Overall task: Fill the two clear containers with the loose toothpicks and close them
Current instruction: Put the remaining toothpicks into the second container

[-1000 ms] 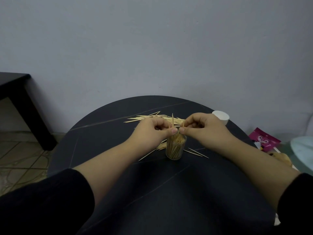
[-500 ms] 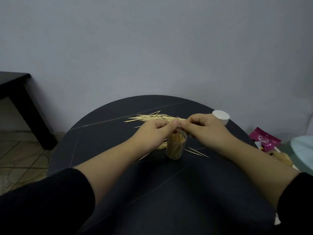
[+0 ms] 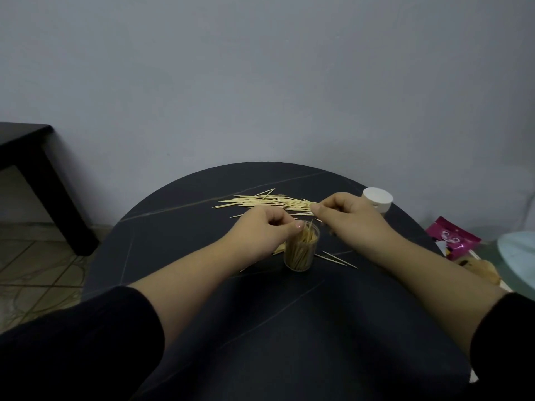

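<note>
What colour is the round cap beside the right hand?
White. The round plastic cap shows best in the head view.

No legible text in this view. The only printed item is a magenta packet lying off the edge of the dark round surface, at about 3 o'clock. White markings cross the packet's face, but they are too small and blurred to make out as letters, a brand or numbers.
</note>
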